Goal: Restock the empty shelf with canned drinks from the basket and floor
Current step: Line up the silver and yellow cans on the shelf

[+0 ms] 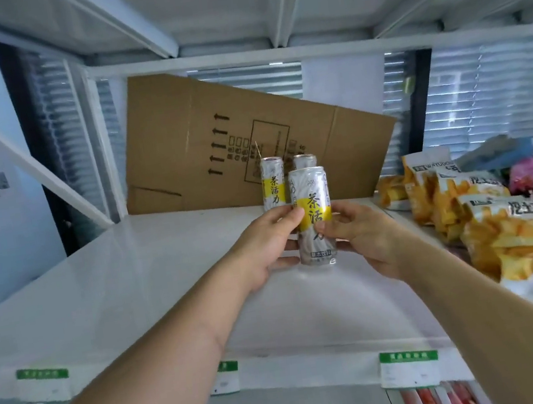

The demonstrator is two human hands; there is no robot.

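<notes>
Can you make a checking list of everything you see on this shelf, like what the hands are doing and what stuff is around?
Surface: white shelf, mostly bare.
Job's things: front can upright, held by both hands; two more cans standing behind it.
Clutter: flattened cardboard box leaning at the back; yellow snack bags on the right.
Grippers: left hand and right hand each grip the front can's sides.
Cables: nothing seen.
Surroundings: green price labels on the shelf edge; window blinds behind; red packets below.
</notes>
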